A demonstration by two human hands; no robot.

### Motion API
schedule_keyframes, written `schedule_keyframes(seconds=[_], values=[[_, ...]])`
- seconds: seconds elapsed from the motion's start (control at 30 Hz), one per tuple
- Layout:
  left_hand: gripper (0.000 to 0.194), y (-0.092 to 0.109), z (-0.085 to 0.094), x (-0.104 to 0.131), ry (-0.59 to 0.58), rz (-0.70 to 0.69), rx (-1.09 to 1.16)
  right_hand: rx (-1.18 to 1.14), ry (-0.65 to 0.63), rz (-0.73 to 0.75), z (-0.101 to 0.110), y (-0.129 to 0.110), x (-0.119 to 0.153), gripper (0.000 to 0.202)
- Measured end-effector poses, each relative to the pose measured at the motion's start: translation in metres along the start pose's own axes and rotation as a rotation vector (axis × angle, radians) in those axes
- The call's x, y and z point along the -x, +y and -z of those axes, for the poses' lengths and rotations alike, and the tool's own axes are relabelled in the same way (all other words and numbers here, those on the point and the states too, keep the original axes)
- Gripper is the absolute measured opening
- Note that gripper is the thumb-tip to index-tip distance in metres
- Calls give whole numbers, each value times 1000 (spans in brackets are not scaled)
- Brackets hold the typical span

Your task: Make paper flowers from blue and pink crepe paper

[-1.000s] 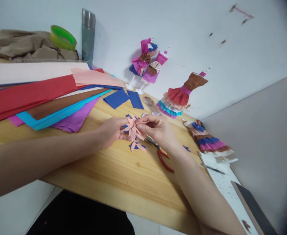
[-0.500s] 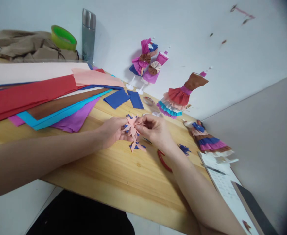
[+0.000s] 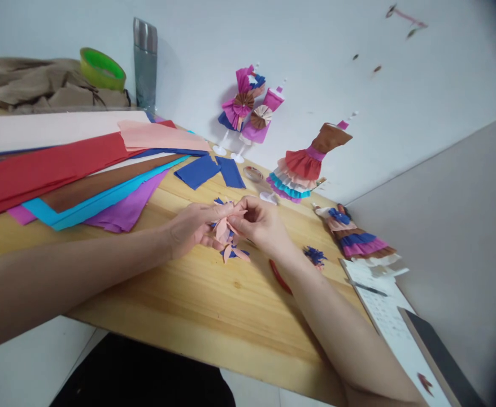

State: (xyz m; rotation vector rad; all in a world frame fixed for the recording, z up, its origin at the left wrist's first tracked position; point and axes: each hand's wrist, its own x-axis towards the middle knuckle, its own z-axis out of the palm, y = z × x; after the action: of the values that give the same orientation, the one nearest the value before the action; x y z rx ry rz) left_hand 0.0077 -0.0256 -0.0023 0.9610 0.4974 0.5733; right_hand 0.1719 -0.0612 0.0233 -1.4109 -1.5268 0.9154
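Note:
Between my hands is a layered paper flower (image 3: 222,226) with pointed pink petals over blue ones. My left hand (image 3: 191,229) supports it from the left, thumb laid over the petals and fingers beneath. From the right, my right hand (image 3: 260,223) pinches the pink petals between thumb and fingertips. Just below on the table lies a second pink and blue paper flower (image 3: 235,253). Partly hidden by my right forearm is a red curved handle (image 3: 280,277). A fringed blue paper piece (image 3: 314,255) lies to the right of that arm.
Folded coloured paper (image 3: 70,169) covers the table's left side, with blue pieces (image 3: 197,171) and a tape roll (image 3: 253,173) behind my hands. Paper-dressed mannequins (image 3: 316,158) stand by the wall near a grey bottle (image 3: 145,68). A written sheet (image 3: 383,311) lies right.
My left thumb has moved right, over the flower's middle, and the pink petals look more gathered. The whole view has shifted slightly.

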Motion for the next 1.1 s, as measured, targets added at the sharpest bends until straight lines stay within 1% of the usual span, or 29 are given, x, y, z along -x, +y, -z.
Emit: schedule_keyframes(seconds=[0.1, 0.2, 0.4, 0.6, 0.77, 0.9, 0.97, 1.03, 1.1], values=[[28, 0, -1, 0, -11, -8, -79, -28, -21, -10, 1, -1, 0, 18], [17, 0, -3, -1, 25, -34, -89, -67, -54, -27, 1, -3, 2, 19], [7, -1, -4, -2, 79, -27, -67, -99, -75, -89, 2, -6, 3, 21], [24, -3, 2, -3, 13, -30, -109, -16, -16, -25, 1, -3, 1, 20], [26, -2, 2, -3, 68, -31, -98, -32, -44, -23, 1, -2, 1, 20], [19, 2, -1, -2, 76, -19, -101, -101, -111, -67, 2, 1, 2, 23], [17, 4, -1, -1, 91, -13, -123, -96, -140, -80, 3, -1, 2, 23], [22, 7, 0, -2, 121, -27, -168, -57, -139, -49, 6, -4, 1, 19], [27, 10, 2, -3, 160, -59, -230, 15, -101, 20, 11, -8, 1, 13]])
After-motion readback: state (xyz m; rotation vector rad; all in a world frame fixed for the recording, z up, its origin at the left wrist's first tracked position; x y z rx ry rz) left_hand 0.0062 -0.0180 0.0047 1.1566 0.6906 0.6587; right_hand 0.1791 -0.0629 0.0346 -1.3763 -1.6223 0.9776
